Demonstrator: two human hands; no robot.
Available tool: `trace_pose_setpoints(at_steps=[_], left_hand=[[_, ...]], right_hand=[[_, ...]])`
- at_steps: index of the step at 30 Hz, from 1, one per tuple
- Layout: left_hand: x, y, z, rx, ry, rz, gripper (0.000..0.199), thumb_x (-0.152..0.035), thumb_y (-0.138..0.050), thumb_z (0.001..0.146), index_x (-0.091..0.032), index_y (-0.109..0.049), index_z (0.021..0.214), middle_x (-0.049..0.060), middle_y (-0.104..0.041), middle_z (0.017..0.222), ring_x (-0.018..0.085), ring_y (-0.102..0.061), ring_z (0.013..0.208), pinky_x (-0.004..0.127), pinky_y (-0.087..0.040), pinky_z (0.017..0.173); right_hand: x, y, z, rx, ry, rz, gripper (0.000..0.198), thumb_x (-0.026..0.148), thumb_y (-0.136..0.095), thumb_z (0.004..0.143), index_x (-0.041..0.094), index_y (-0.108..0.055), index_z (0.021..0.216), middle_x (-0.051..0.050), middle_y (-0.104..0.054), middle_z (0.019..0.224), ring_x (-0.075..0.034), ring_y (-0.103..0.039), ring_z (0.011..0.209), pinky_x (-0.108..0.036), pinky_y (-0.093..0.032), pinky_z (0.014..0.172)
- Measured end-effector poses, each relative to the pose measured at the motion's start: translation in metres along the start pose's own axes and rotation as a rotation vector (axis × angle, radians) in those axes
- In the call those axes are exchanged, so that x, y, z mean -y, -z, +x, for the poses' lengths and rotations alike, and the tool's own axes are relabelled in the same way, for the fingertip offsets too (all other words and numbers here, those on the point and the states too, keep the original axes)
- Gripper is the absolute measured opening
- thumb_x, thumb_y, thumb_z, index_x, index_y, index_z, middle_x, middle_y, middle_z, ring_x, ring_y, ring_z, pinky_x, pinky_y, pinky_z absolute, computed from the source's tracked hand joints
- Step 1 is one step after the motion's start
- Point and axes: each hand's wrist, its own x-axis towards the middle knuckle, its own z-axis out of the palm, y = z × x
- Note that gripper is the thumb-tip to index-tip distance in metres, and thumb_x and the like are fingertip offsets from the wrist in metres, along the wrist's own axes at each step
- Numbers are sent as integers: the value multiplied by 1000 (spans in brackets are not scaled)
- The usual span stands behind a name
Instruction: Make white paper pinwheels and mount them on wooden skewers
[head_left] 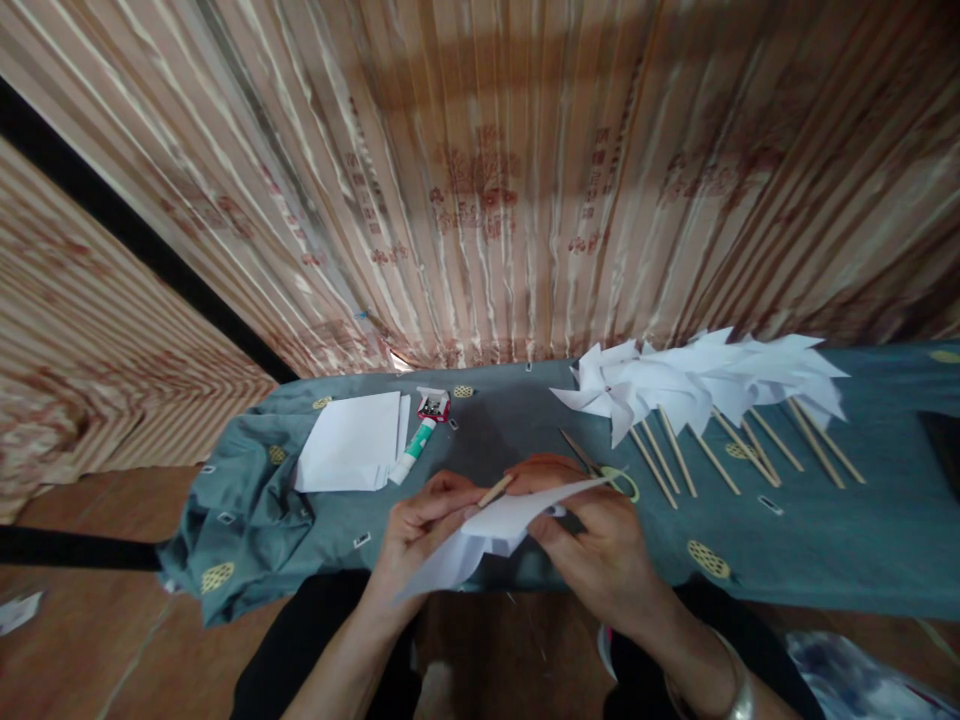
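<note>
Between my two hands, over the near edge of the table, is a white paper pinwheel (501,522) with its blades folded. A short end of a wooden stick (495,490) shows above the paper. My left hand (431,520) is closed, pinching the paper and the stick from the left side. My right hand (592,535) is closed round the pinwheel from the right, its fingers partly behind the paper. The middle of the pinwheel is partly hidden by the fingers. Scissors (621,482) with pale green handles lie just beyond my right hand.
Finished-looking white pinwheels (697,385) on wooden sticks lie in a row at the right. A stack of white paper squares (349,440), a glue stick (412,452) and a small red box (433,404) of metal pins lie left. A dark object (943,445) sits far right.
</note>
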Motion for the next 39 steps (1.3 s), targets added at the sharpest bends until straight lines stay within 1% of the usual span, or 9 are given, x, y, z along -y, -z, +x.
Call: trace_pose_setpoints(at_steps=[4,8,13,16,22,28,31,35,39], left_hand=[[2,1,1,-17,54,85,21,-38,-75,70,-17,-80,74,8,-64,76,17,-56,67,25,-42,58],[6,-1,0,-19,72,98,18,-33,-74,68,-15,-76,65,6,-63,71,15,-54,63,23,-40,55],[13,-2,-3,-45,128,15,20,-32,-78,62,-14,-70,56,5,-62,71,13,-53,61,21,-39,53],[26,1,-4,-15,199,-28,23,-34,-79,59,-14,-69,56,3,-60,60,13,-50,58,23,-40,55],[45,4,-5,-25,314,-8,27,-28,-76,60,-13,-60,44,-1,-48,44,8,-36,48,22,-30,48],[49,2,-7,-56,418,-163,23,-32,-81,57,-13,-68,53,-2,-54,46,7,-39,44,21,-28,46],[54,1,-9,-39,477,-295,21,-31,-83,56,-13,-74,62,-1,-59,49,7,-45,44,21,-31,48],[62,-4,-11,-58,515,-402,28,-31,-86,53,-13,-78,73,3,-67,55,11,-54,47,24,-40,53],[72,-8,-17,-121,532,-426,31,-33,-86,54,-12,-79,76,4,-68,54,11,-54,45,23,-38,50]], right_hand=[[-11,-3,-4,38,-356,139,10,23,-62,83,21,-72,86,-2,-75,84,-16,-69,77,-24,-53,69],[-21,-6,-6,96,-514,212,10,28,-64,80,20,-71,80,0,-72,75,-15,-65,69,-22,-49,61],[-30,-10,-7,148,-575,265,14,32,-64,79,18,-69,79,1,-69,71,-14,-60,65,-23,-45,60],[-37,-13,-8,187,-598,260,17,33,-64,78,17,-70,83,-1,-71,75,-15,-61,67,-24,-44,61],[-56,-17,-11,258,-662,288,25,37,-67,75,15,-73,86,-2,-71,76,-16,-60,66,-25,-42,61],[-63,-23,-14,247,-754,425,26,38,-73,70,16,-73,83,-1,-71,75,-15,-59,64,-25,-44,61],[-65,-25,-14,235,-800,490,26,38,-75,68,16,-72,82,0,-71,74,-14,-58,63,-26,-44,61],[-68,-29,-17,217,-841,495,26,38,-77,65,16,-72,80,0,-70,73,-13,-57,62,-25,-44,61],[-74,-33,-21,237,-899,465,28,39,-77,64,15,-71,78,-1,-70,72,-13,-56,61,-25,-42,60]])
